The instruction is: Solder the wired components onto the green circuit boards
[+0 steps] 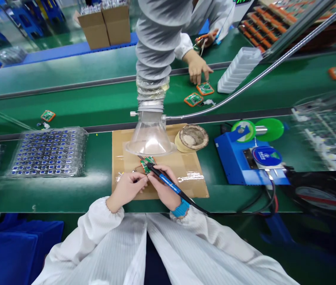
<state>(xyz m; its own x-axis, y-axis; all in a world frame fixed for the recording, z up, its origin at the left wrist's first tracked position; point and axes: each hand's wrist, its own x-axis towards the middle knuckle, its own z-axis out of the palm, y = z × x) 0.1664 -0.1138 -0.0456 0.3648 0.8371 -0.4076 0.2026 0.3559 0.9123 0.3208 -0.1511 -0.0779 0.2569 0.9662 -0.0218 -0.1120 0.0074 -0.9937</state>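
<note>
A blue and black soldering iron [168, 183] lies across my right hand [165, 189], which is closed around it, its tip pointing up and left. Under the tip a small green circuit board [146, 164] rests on the brown cardboard sheet [191, 170]. My left hand [129, 188] is beside the board's lower left, its thumb and forefinger pinched together close to my right fingertips; what is between them is too small to name. Just above the board hangs a clear fume hood [151, 138] on a grey ribbed hose [156, 47].
A round pot [191, 137] stands at the cardboard's upper right. Left is a clear tray of blue parts [49, 152]; right, a blue solder feeder [236, 158]. Across the green belt [97, 109], another person's hand [198, 67] touches an orange-edged board [205, 88].
</note>
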